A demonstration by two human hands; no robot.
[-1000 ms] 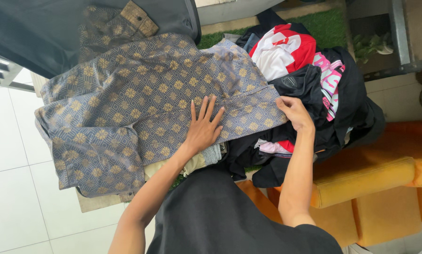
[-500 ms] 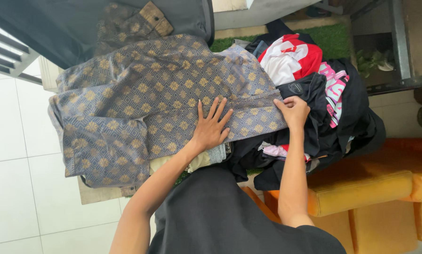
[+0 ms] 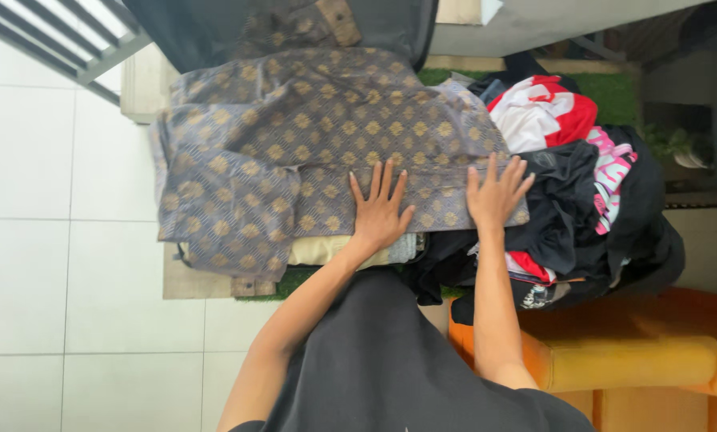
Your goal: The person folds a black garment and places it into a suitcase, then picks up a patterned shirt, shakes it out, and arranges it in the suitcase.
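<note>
Both hands, left hand [image 3: 381, 212] and right hand [image 3: 494, 194], press flat with fingers spread on the blue-grey, gold-patterned woven shirt [image 3: 310, 152] spread over the surface, smoothing it; folding seemingly comes next.

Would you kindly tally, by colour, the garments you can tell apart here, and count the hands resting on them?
Blue-grey patterned shirt with gold motifs: 1
Red and white garment: 1
Pink-printed garment: 1
Black garments, heaped, not separable: at least 1
Hands flat on the patterned shirt, left hand and right hand: 2
Total: at least 4 garments, 2 hands
</note>
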